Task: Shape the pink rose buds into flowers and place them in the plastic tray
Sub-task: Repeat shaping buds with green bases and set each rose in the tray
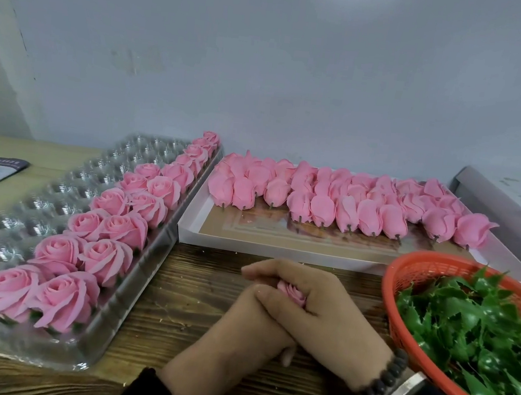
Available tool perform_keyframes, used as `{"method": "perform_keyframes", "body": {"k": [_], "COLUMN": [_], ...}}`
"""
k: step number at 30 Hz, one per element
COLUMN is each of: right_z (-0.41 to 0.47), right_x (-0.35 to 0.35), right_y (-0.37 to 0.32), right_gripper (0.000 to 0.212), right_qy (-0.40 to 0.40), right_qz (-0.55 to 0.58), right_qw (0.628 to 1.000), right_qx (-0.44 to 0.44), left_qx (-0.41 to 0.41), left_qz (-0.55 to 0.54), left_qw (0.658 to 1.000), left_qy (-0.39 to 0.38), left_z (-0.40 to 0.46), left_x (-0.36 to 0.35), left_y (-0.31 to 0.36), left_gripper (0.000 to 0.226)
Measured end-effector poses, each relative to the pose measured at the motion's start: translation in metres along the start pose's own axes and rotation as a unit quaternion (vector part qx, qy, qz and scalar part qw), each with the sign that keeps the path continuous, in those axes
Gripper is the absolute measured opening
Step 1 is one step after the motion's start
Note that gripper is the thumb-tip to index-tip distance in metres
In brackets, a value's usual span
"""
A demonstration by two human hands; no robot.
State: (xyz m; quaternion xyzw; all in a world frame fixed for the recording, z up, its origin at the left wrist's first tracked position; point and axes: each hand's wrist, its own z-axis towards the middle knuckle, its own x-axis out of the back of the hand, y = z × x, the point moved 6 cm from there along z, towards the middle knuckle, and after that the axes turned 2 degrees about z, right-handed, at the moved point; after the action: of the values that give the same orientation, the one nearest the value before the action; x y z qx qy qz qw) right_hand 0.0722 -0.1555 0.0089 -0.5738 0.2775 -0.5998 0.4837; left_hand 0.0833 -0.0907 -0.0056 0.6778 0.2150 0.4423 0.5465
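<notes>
Both hands are seen clasped together over the wooden bench, near its front edge. A single pink rose bud is enclosed between them, only its swirled top showing in the gap. The right hand is curled around the bud from the right, fingers bent over the top; the left hand is wrapped against it from the left, its fingers folded round the same bud. A dark bead bracelet and a metal watch are worn on the right wrist. To the left, a clear plastic tray is laid at an angle, with two rows of opened pink flowers seated in the cups along its right side (the remaining cups show only clear plastic). Behind the hands, a shallow white box is set just beside the tray, and unshaped buds are packed in rows along its far half, short stems pointing forward. At right, an orange basket is filled with green plastic sepals.
</notes>
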Motion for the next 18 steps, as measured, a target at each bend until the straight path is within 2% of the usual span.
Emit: {"method": "perform_keyframes", "body": {"k": [3, 6, 8, 10, 12, 14, 18], "right_z": [0.001, 0.0, -0.001, -0.002, -0.004, -0.005, -0.001], "right_x": [0.006, 0.008, 0.01, 0.012, 0.013, 0.009, 0.007], "right_y": [0.001, 0.006, 0.004, -0.002, -0.009, -0.013, -0.012], "right_gripper": [0.054, 0.071, 0.068, 0.054, 0.039, 0.038, 0.042], "right_qy": [0.021, 0.026, 0.049, 0.104, 0.174, 0.215, 0.194], "right_qz": [-0.031, 0.021, 0.045, 0.044, 0.026, -0.002, -0.068], "right_qw": [0.999, 0.999, 0.998, 0.993, 0.982, 0.973, 0.976], "right_qx": [0.028, 0.012, 0.018, 0.041, 0.074, 0.087, 0.07], "left_qx": [-0.075, -0.111, -0.109, -0.097, -0.121, -0.147, -0.142], "left_qz": [-0.018, 0.001, 0.007, 0.002, 0.05, 0.101, 0.061], "left_qw": [0.996, 0.991, 0.988, 0.987, 0.98, 0.969, 0.971], "left_qy": [0.041, 0.075, 0.108, 0.129, 0.153, 0.173, 0.182], "left_z": [0.0, 0.001, 0.002, 0.003, 0.003, 0.001, 0.002], "left_x": [0.009, 0.015, 0.017, 0.017, 0.015, 0.012, 0.009], "left_y": [0.01, 0.008, 0.005, 0.003, 0.004, 0.008, 0.013], "left_gripper": [0.017, 0.01, 0.008, 0.012, 0.021, 0.018, 0.03]}}
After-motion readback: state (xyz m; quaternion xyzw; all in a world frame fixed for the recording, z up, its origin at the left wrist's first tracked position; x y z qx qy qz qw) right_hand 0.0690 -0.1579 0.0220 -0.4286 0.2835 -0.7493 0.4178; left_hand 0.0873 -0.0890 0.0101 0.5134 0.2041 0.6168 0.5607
